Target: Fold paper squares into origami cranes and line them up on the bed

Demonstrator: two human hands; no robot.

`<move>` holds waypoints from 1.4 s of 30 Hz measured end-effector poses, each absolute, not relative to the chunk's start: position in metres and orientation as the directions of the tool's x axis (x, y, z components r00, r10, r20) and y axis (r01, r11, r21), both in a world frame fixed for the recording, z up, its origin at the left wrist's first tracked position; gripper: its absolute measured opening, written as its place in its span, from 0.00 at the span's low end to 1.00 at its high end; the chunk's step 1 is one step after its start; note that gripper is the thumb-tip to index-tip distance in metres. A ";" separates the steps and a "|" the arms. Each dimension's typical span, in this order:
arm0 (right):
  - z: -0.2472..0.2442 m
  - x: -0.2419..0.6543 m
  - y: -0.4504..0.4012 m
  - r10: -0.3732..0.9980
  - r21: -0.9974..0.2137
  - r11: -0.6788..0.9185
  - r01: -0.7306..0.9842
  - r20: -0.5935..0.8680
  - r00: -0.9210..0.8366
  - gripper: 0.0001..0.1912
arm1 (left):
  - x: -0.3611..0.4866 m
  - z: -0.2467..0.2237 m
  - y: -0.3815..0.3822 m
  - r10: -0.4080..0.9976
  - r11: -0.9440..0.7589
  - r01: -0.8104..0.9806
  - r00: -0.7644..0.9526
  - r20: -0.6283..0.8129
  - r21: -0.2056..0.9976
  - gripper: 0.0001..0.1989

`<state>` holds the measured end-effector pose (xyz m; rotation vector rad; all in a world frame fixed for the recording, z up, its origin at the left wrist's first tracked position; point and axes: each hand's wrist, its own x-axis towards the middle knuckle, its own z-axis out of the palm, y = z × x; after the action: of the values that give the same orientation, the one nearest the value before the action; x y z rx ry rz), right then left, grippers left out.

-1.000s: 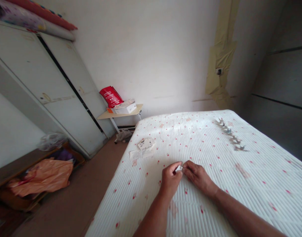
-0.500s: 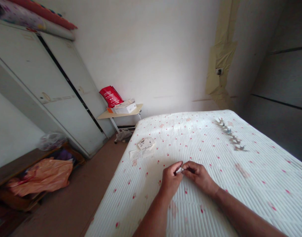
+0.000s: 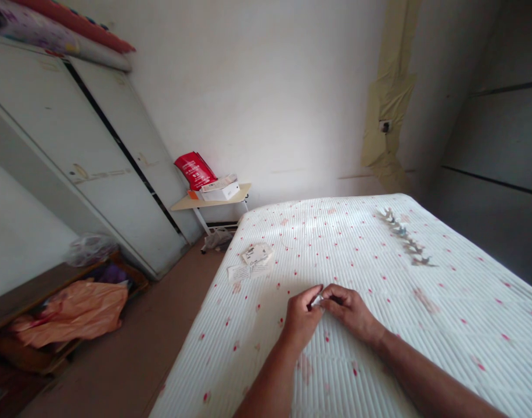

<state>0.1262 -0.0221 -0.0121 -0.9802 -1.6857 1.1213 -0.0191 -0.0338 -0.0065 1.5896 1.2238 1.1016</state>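
Observation:
Above the near middle of the bed (image 3: 335,360), my left hand (image 3: 304,310) and my right hand (image 3: 351,307) meet at the fingertips. Between them is a small folded piece of white paper (image 3: 317,301), pinched by the fingers of both hands and partly hidden by them. Flat paper pieces (image 3: 257,254) with dark print lie on the bed, up and left of my hands. To the right, several small folded paper figures (image 3: 405,238) stand in a slanting row on the striped, red-dotted cover.
Beyond the bed's left far corner a small table (image 3: 211,202) holds a red bag (image 3: 195,169) and a white box (image 3: 222,190). A wardrobe (image 3: 96,145) and an orange plastic bag (image 3: 78,310) are on the left. A socket (image 3: 385,126) is on the wall.
The fingertips and the small paper between them have shifted very slightly. Both hands keep their pinch, and the other things stay where they were.

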 end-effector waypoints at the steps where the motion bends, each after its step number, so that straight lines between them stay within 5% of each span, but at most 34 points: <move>1: -0.012 0.126 -0.022 0.920 -0.946 0.293 0.138 0.240 -0.311 0.10 | -0.019 -0.006 -0.034 0.975 -0.194 0.243 0.158 0.159 0.950 0.23; 14: -0.002 0.128 -0.025 0.959 -0.959 0.258 0.120 0.239 -0.150 0.12 | -0.020 -0.010 -0.033 0.978 -0.155 0.266 0.179 0.109 0.951 0.24; 22: -0.004 0.126 -0.024 0.965 -0.973 0.185 0.140 0.153 -0.215 0.13 | -0.024 -0.011 -0.026 0.999 0.020 0.003 0.033 -0.020 1.000 0.24; 32: -0.014 0.124 -0.021 0.948 -0.937 0.280 0.209 0.236 -0.215 0.08 | -0.020 -0.011 -0.031 0.997 -0.054 0.103 0.060 0.047 0.993 0.25; 42: -0.013 0.124 -0.021 0.956 -0.956 0.243 0.163 0.207 -0.209 0.11 | -0.023 -0.007 -0.035 0.992 -0.013 -0.092 0.125 0.024 0.996 0.11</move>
<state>0.1242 -0.0213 -0.0133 -1.0719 -1.5882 1.0755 -0.0228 -0.0345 -0.0066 1.2128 1.0412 1.1708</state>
